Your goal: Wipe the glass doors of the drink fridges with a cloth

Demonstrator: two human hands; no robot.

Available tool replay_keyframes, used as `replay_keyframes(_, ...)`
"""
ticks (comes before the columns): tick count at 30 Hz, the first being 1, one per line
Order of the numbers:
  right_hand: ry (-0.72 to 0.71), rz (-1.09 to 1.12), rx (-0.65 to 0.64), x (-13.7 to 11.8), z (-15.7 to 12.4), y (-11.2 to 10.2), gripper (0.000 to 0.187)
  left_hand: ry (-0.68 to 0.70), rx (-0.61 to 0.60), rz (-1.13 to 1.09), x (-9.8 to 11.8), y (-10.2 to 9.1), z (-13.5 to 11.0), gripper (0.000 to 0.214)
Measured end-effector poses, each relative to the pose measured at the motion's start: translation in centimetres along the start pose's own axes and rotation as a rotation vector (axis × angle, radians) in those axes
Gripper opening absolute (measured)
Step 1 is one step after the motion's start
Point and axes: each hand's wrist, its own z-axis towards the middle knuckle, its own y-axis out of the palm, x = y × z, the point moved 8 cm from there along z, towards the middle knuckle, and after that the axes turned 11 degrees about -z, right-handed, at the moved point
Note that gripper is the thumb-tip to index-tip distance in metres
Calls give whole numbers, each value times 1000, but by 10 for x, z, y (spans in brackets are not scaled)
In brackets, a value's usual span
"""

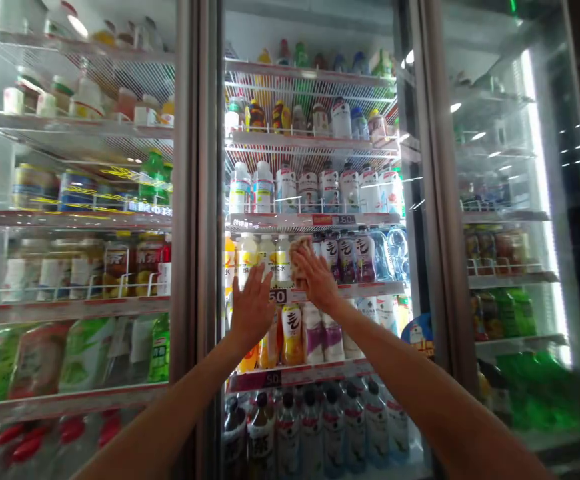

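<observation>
My left hand [253, 301] is raised in front of the middle fridge door, its fingers spread and nothing in it. It appears to rest flat against the glass. To its right, my right hand [319, 279] presses a crumpled beige cloth [301, 261] to the same door at about the same height. Through the glass behind both hands, a shelf of drink bottles [363, 256] shows, partly hidden by the hands and the cloth. Just below stand yellow and purple-labelled bottles [293, 333].
Metal door frames [193, 200] stand on either side of the middle door. The left fridge section holds several shelves of drinks, with large green bottles [87, 353] low down. More shelves and a bright light strip [540, 173] show at right. A round blue sticker [417, 333] sits low at the right.
</observation>
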Motion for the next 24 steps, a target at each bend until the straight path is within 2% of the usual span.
replay_keyframes(2,-40,90,48,-24,-4,3,63,106,-7,-94,22,3,15,48)
replay_keyframes(4,-35,148,112,-27,-9,1,68,169,-49,-165,41,14,28,50)
replay_keyframes(7,-60,131,159,-11,-25,-1,75,162,-59,-154,56,33,46,50)
replay_keyframes(10,44,-26,154,26,-47,-3,74,111,15,-64,53,37,63,46)
replay_keyframes(12,96,-129,124,44,-61,-2,67,103,33,-20,38,29,73,43)
replay_keyframes(14,81,-182,94,49,-70,1,63,56,55,15,7,12,82,44)
replay_keyframes(17,93,-194,77,44,-74,6,66,-168,184,83,-48,-20,87,48)
replay_keyframes(19,139,-191,81,40,-73,9,70,-240,241,99,-59,-25,81,51)
replay_keyframes(21,170,-194,89,38,-72,10,71,-125,208,87,-40,-12,73,52)
replay_keyframes(24,142,-203,92,38,-73,9,70,339,-16,72,18,25,60,49)
